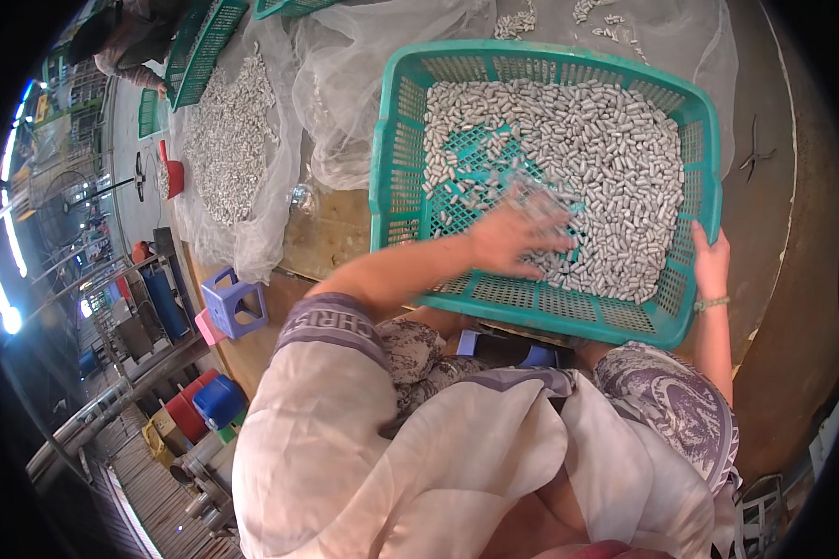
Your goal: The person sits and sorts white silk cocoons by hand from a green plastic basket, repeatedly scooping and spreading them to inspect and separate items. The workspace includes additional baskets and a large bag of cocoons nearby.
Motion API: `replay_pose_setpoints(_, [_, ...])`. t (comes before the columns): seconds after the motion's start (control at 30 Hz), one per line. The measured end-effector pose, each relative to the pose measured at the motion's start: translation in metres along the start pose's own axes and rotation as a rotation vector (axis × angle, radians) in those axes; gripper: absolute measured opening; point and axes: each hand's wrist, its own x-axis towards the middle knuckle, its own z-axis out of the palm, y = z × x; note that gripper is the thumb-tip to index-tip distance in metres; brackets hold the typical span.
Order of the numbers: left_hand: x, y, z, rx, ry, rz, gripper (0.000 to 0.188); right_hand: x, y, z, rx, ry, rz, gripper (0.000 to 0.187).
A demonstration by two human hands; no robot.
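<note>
A large green plastic basket [548, 319] with perforated walls sits in front of me. Many small silvery, cylinder-shaped pieces [625, 177] cover much of its bottom, heaped thickest along the far and right sides. The green mesh floor shows through at the left and middle. My left hand [524, 233] reaches in over the pieces near the basket's centre, fingers spread and smeared by motion. Whether it touches the pieces is unclear. At the right wall, my right hand [712, 265] is closed around the rim, a beaded bracelet on its wrist.
On the left, whitish netting [345, 121] lies beside a broad pile of similar pieces [228, 140] and a red scoop [171, 174]. Another person's hand [161, 88] is by a second green basket [203, 51]. A purple stool [236, 303] stands left; a dark forked tool [757, 152] lies right.
</note>
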Motion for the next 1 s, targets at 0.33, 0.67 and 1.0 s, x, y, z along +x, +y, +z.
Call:
replay_pose_setpoints(0.33, [0.055,-0.091,-0.020,0.340,0.258,-0.366,0.054,-0.002,-0.001,0.001,0.027,-0.001,0.004,0.030])
replay_pose_setpoints(0.67, [0.065,0.017,0.039,0.085,0.073,0.062,0.053,-0.004,-0.011,0.002,0.015,0.000,0.018,0.030])
replay_pose_setpoints(1.0, [0.066,-0.061,-0.058,0.111,0.137,-0.312,0.059,-0.002,0.004,0.001,0.059,0.051,-0.026,0.028])
